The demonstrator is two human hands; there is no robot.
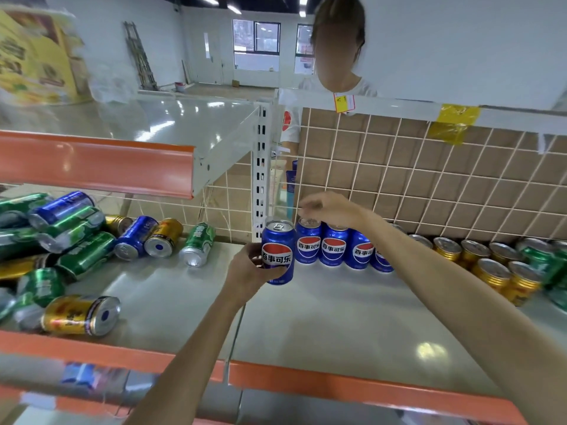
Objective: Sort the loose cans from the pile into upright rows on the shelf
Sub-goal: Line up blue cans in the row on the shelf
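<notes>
- Your left hand [245,271] has its grip wrapped around a blue can [277,251], held upright at the centre of the view, its base just above the shelf [322,317] or barely on it; you cannot tell which.
- Your right hand [331,208] sits at 1 o'clock from that can, fingers curled down, fingertips pinching the top rim of the first can in the blue row [334,246].
- The held can is just beside the left end of that row, at its 9 o'clock; the row's cans stand upright, touching side by side against the back grid [429,179].
- At 3 o'clock from the row stand gold cans [491,268], upright in two ranks, with green cans [549,265] at the far right edge, blurred.
- At 9 o'clock from your left hand lies the pile [61,240]: green, blue and gold cans on their sides, heaped on the shelf's left section.
- One gold can [81,314] lies on its side at 8 o'clock, near the orange front edge [337,381].
- An upper shelf [122,148] hangs above the pile at 10 o'clock.
- A person [334,56] in a white shirt stands behind the shelving at 12 o'clock.
</notes>
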